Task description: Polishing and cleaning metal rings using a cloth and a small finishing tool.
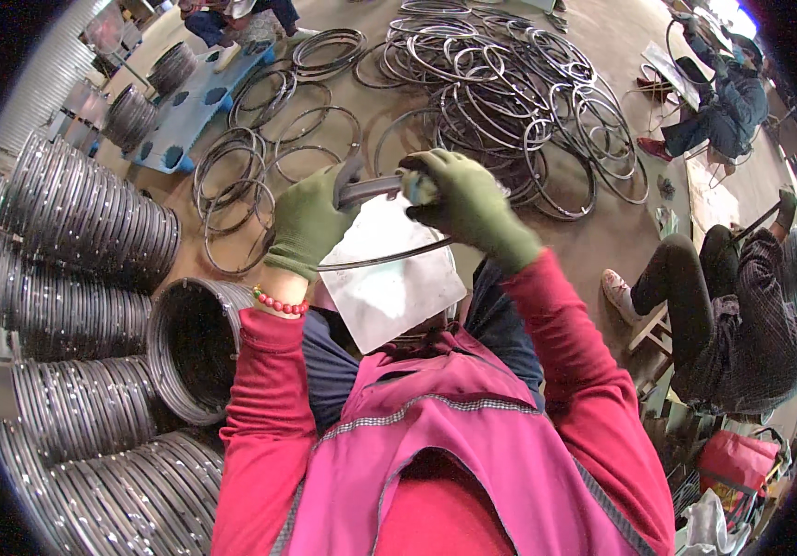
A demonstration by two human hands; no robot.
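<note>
One dark, glossy, round hoop [385, 260]: far arc held above the far edge of a pale, flat, square board [398, 306], near arc crossing over its middle. Green-gloved left hand [311, 219]: curled round the hoop. Green-gloved right hand [469, 200]: closed over a pale wad [424, 190], possibly cloth, against it.

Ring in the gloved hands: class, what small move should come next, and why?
Perhaps slide the right hand and its pale wad slightly along the ring, since the wad appears to meet it there while the left hand grips it close by.
</note>
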